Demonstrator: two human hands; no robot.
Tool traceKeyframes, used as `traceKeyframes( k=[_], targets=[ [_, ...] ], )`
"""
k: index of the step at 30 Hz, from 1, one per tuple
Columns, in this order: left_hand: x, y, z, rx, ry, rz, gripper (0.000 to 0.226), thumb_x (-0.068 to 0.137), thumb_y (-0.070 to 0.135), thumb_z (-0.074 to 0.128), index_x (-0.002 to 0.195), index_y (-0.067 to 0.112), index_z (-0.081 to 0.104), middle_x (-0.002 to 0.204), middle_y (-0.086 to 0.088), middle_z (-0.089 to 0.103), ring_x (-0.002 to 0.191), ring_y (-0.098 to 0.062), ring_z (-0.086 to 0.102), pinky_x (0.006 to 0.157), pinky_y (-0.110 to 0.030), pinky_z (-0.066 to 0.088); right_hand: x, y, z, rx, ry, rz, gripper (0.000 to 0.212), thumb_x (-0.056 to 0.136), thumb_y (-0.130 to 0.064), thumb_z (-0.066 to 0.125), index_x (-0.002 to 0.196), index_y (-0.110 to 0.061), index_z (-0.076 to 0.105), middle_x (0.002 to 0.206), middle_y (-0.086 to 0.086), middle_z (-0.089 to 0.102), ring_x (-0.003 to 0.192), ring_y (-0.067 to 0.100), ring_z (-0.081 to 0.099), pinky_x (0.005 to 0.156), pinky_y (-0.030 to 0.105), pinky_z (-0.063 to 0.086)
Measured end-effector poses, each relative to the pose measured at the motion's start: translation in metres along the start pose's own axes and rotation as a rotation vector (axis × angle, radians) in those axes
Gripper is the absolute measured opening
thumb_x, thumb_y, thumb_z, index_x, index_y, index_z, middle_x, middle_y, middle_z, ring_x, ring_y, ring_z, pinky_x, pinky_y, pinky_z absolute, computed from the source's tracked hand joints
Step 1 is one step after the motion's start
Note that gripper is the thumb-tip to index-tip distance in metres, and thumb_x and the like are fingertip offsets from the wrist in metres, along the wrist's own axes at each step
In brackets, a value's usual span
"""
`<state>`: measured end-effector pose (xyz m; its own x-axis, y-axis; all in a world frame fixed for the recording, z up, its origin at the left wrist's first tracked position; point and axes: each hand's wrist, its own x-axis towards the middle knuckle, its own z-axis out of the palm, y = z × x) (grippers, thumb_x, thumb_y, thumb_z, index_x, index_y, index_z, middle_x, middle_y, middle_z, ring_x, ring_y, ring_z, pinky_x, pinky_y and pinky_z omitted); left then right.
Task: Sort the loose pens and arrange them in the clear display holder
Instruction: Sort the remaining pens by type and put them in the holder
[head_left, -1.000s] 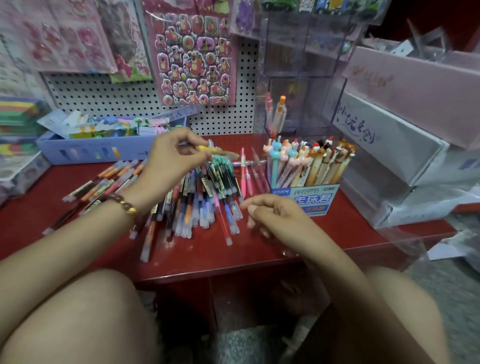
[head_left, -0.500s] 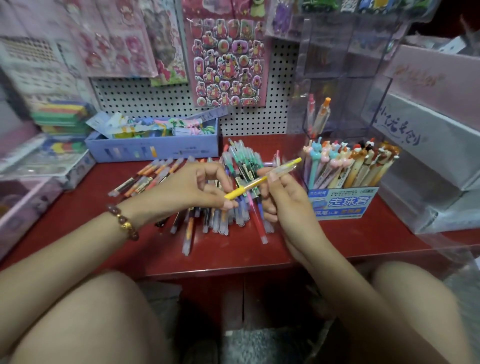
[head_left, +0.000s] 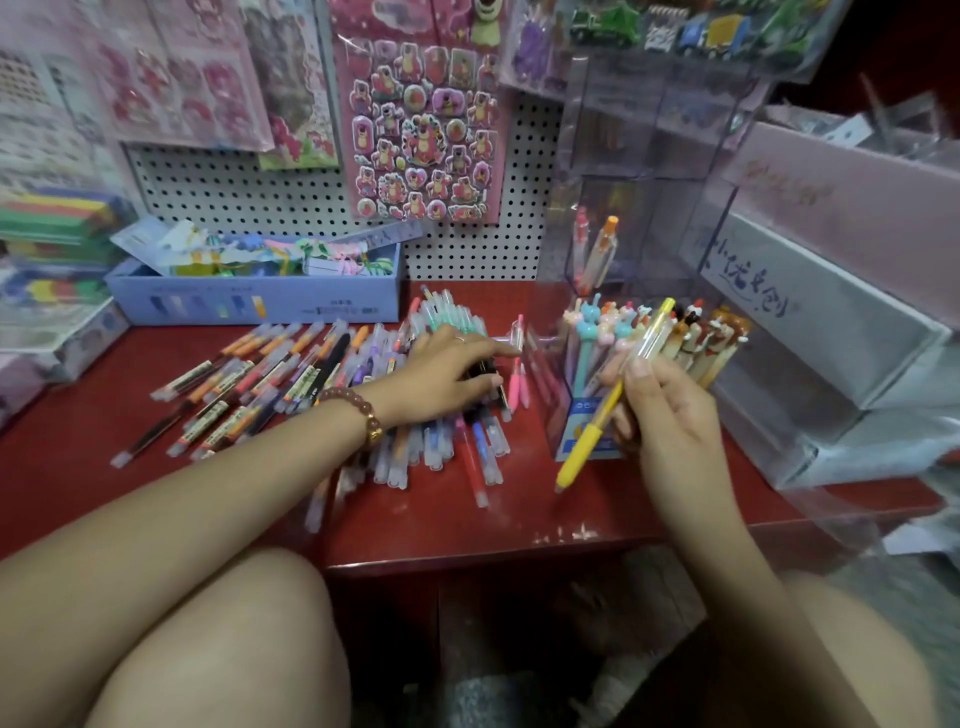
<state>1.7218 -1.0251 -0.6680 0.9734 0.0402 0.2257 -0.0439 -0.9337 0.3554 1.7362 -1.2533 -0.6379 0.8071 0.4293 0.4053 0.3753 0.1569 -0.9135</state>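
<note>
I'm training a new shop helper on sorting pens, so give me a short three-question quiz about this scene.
1. True or false: the left hand holds the yellow pen.
2. How many pens can be seen standing in the clear display holder? A. none B. two C. ten
3. Fill in the blank: the loose pens lie on a ___ table.

Key
1. False: the right hand holds it; the left hand rests on the pile.
2. B
3. red
</note>
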Motion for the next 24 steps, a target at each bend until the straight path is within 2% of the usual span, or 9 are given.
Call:
traceKeyframes(
  k=[4,8,12,14,16,17,19,22,24],
  targets=[
    [0.015,0.005,0.012,0.167,-0.053,-0.005,0.038,0.099,0.034,0.041,0.137,0.037,0.043,0.135,0.013,0.048,0.095,-0.009,0.024,0.074,-0.027,0.011,-0.002,0.000,-0.007,-0.005,0.000,0.005,0.028,0.093,-0.032,0.039,0.076,-0.020,0.058,0.051,-0.006,0.035,0.046,0.005,0.031,0.045,0.016,0.029],
    [0.022,0.010,0.016,0.216,-0.080,-0.061,0.037,0.099,0.034,0.036,0.135,0.037,0.045,0.133,0.014,0.048,0.097,-0.010,0.022,0.077,-0.029,0.011,-0.005,0.000,-0.011,-0.050,-0.024,-0.005,0.029,0.098,-0.027,0.038,0.080,-0.017,0.058,0.052,-0.010,0.039,0.047,0.003,0.033,0.045,0.016,0.030],
    [0.023,0.012,0.017,0.180,-0.076,-0.065,0.027,0.097,0.037,0.039,0.120,0.043,0.052,0.109,0.011,0.060,0.097,-0.013,0.028,0.074,-0.032,0.012,-0.006,0.003,-0.010,-0.074,-0.035,0.024,0.029,0.094,-0.033,0.039,0.082,-0.016,0.060,0.052,-0.008,0.039,0.049,0.009,0.034,0.047,0.023,0.030],
    [0.022,0.016,0.016,0.113,-0.009,-0.082,0.020,0.094,0.040,0.047,0.111,0.042,0.057,0.085,0.013,0.056,0.100,-0.015,0.033,0.073,-0.032,0.013,-0.006,0.004,-0.009,-0.086,-0.038,0.033,0.029,0.092,-0.036,0.039,0.082,-0.018,0.060,0.052,-0.008,0.037,0.049,0.009,0.035,0.048,0.025,0.031],
    [0.019,0.016,0.017,-0.031,0.062,-0.095,0.013,0.087,0.043,0.058,0.100,0.042,0.062,0.071,0.021,0.052,0.101,-0.016,0.043,0.081,-0.030,0.018,-0.005,0.004,-0.007,-0.093,-0.042,0.031,0.031,0.091,-0.038,0.039,0.081,-0.017,0.059,0.051,-0.008,0.037,0.049,0.011,0.034,0.048,0.028,0.031],
    [0.017,0.013,0.017,-0.131,0.085,-0.098,0.012,0.081,0.049,0.061,0.093,0.046,0.062,0.068,0.021,0.056,0.099,-0.017,0.050,0.090,-0.035,0.026,-0.005,0.003,-0.006,-0.093,-0.047,0.027,0.032,0.091,-0.038,0.039,0.081,-0.015,0.058,0.052,-0.007,0.036,0.050,0.014,0.033,0.049,0.031,0.030],
    [0.011,0.011,0.013,-0.309,0.143,-0.136,0.016,0.069,0.059,0.061,0.083,0.050,0.060,0.075,0.015,0.065,0.089,-0.020,0.060,0.089,-0.048,0.043,-0.006,-0.001,-0.004,-0.086,-0.053,0.014,0.030,0.091,-0.038,0.040,0.081,-0.015,0.057,0.054,0.001,0.035,0.052,0.020,0.031,0.049,0.036,0.027],
    [0.004,0.016,-0.001,-0.460,0.297,-0.208,0.006,0.084,0.031,0.067,0.083,0.031,0.060,0.084,0.008,0.063,0.083,-0.013,0.060,0.082,-0.037,0.048,-0.006,-0.004,0.004,-0.125,-0.045,-0.035,0.033,0.093,-0.033,0.044,0.081,-0.003,0.051,0.057,0.003,0.034,0.051,0.017,0.030,0.047,0.034,0.025],
    [-0.002,0.021,-0.015,-0.556,0.420,-0.273,0.005,0.093,0.013,0.055,0.088,0.015,0.055,0.086,0.001,0.060,0.074,-0.008,0.061,0.076,-0.027,0.050,-0.007,-0.004,0.009,-0.182,-0.046,-0.064,0.032,0.098,-0.025,0.046,0.080,0.002,0.046,0.055,-0.004,0.031,0.048,0.008,0.028,0.046,0.026,0.024]
  ],
)
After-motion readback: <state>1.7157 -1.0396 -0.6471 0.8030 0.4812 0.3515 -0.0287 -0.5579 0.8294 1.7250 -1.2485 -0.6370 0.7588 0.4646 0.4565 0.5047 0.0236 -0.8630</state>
